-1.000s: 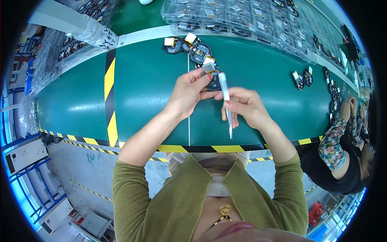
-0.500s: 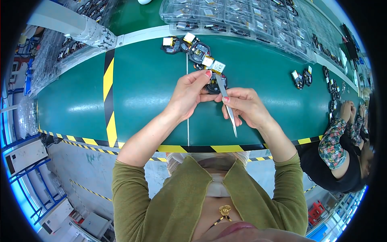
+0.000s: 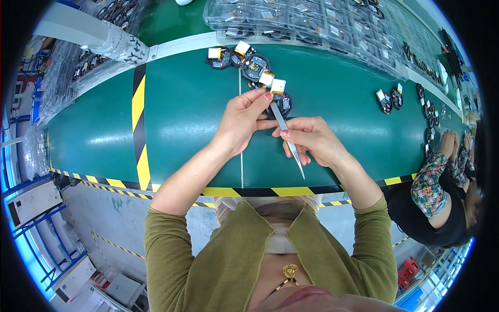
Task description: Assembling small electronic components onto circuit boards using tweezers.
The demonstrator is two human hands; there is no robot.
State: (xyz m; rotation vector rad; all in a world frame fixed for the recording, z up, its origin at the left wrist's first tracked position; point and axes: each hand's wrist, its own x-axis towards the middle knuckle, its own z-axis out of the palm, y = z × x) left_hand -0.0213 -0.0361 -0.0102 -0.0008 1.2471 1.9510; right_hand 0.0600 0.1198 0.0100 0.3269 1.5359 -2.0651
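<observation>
My left hand (image 3: 240,118) is closed on the near edge of a round black electronic module (image 3: 285,104) with a circuit board in it. A small silver-white battery pack (image 3: 278,86) with a yellow band sticks up at the module's far side. In my right hand (image 3: 314,139) a pair of metal tweezers (image 3: 279,115) is pinched between thumb and fingers. Its blunt end lies over the module near my left fingertips, and its pointed end faces back toward me. My fingers hide part of the module.
Several similar modules, among them one at the far left (image 3: 220,59), lie just beyond my hands. Clear plastic trays (image 3: 291,18) of modules are stacked along the back. Two modules (image 3: 384,104) sit at the right. Striped tape (image 3: 260,192) edges the green table; a co-worker's arm (image 3: 430,190) rests at far right.
The battery pack has turned more upright and shifted slightly left. The tweezers and my right hand have moved a little to the left; my left hand has barely moved.
</observation>
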